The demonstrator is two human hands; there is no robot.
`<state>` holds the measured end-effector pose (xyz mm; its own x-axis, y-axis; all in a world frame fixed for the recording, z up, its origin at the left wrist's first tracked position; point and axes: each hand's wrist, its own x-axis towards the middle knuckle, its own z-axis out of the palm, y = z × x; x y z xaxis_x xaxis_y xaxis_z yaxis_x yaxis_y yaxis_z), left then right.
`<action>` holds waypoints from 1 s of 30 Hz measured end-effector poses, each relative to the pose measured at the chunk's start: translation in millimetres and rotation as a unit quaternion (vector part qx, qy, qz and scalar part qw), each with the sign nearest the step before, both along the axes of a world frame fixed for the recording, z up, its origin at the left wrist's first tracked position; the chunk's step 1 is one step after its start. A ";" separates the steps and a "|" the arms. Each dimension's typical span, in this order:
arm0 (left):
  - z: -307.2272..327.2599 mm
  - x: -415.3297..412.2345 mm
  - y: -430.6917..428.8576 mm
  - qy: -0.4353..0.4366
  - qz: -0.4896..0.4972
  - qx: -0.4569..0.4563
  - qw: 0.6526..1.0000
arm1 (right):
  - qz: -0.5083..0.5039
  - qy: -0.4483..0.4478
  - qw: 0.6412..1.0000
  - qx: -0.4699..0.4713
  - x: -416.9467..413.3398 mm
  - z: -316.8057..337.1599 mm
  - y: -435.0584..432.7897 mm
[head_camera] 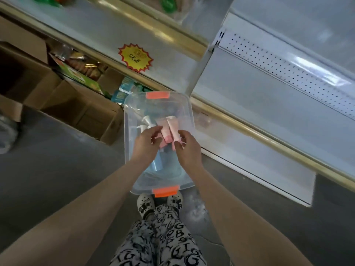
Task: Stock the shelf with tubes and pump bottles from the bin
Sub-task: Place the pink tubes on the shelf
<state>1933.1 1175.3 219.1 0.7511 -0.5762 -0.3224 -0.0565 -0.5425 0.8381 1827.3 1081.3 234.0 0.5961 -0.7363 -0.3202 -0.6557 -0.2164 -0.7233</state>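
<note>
Grey shop floor is seen under a clear bin (178, 95), set just beside the white shelf (240, 146), where no stocked goods can be made out. Two pink tubes (166, 133) are gripped over the bin by the curled fingers of the left hand (148, 141) and right hand (187, 150). A pump bottle (147, 120) and a blue bottle (156, 164) are left inside, so stocking is judged barely begun.

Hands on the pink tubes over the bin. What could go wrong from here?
1. The left hand and right hand share several pink plastic tubes in a bundle; one may slip back into the clear plastic bin on lifting.
2. The white pump bottles lie right beside; fingers may snag a pump.
</note>
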 end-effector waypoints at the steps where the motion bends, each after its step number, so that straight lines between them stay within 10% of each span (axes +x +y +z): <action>1: -10.7 0.7 0.3 -0.003 0.002 0.013 1.000 | 0.006 0.007 1.000 0.002 1.9 -7.7 -0.5; 30: -197.4 46.8 -64.5 -0.070 -0.111 0.124 0.983 | 0.135 0.209 0.956 -0.158 67.4 -220.7 -45.7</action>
